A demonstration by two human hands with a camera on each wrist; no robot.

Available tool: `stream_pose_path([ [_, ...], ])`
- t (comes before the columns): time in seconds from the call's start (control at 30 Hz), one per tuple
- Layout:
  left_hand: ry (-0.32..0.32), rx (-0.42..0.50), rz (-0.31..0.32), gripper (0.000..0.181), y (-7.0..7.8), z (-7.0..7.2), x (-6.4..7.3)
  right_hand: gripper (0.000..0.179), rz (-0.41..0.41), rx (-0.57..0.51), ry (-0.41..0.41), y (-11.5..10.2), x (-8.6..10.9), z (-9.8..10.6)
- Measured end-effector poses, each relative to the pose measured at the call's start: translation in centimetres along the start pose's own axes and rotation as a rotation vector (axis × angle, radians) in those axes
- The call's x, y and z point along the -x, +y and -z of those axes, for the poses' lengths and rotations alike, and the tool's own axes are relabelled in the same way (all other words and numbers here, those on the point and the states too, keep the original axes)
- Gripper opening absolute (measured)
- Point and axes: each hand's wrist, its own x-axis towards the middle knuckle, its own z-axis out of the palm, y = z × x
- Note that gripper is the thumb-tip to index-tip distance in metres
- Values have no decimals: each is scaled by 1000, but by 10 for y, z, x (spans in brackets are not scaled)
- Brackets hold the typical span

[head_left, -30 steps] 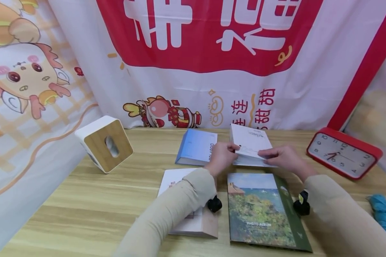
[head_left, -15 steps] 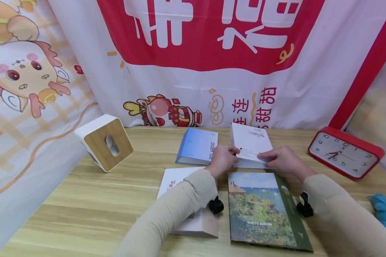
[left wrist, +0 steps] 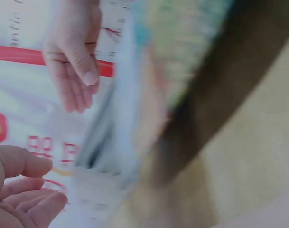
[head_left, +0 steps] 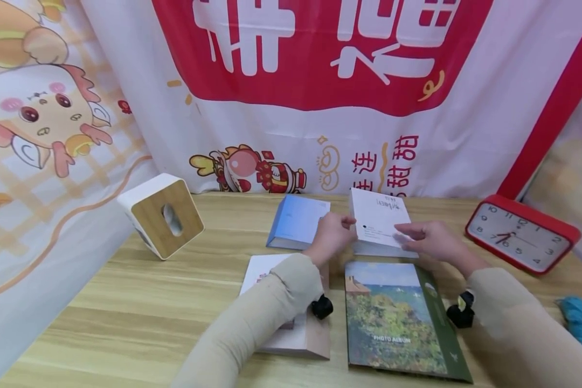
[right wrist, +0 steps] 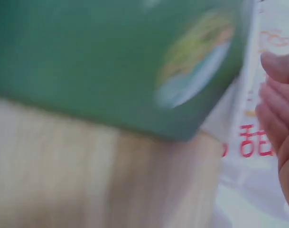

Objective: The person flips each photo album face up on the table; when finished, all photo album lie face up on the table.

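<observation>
Photo album [head_left: 388,323] seen nearest. Beyond it, earlier pinch has been released: left hand [head_left: 333,234] and right hand [head_left: 434,240] loosened, fingers parted, nothing gripped. White book [head_left: 380,215] left between them, beside blue book [head_left: 296,218]; placing judged nearly finished.

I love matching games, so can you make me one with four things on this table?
1. clock
2. box
3. white book
4. photo album

A. between the left hand and the right hand
B. sea and bushes on the cover
C. red frame
D. wood-look front with a hole

Pairs: 1-C, 2-D, 3-A, 4-B
</observation>
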Motion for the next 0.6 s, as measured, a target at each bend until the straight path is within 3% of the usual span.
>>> stream_pose_path([
  [0.13,-6,28,-9,40,15,24,12,64,-20,-101,49,-18,11,7],
  [0.3,-38,94,-113,45,22,57,37,76,-20,-245,68,-50,30,2],
  [0.43,-85,64,-204,47,13,75,58,80,-24,-341,27,-70,48,-15],
  [0.6,-110,-27,-271,47,-11,89,87,76,55,-429,-2,-83,69,-47],
])
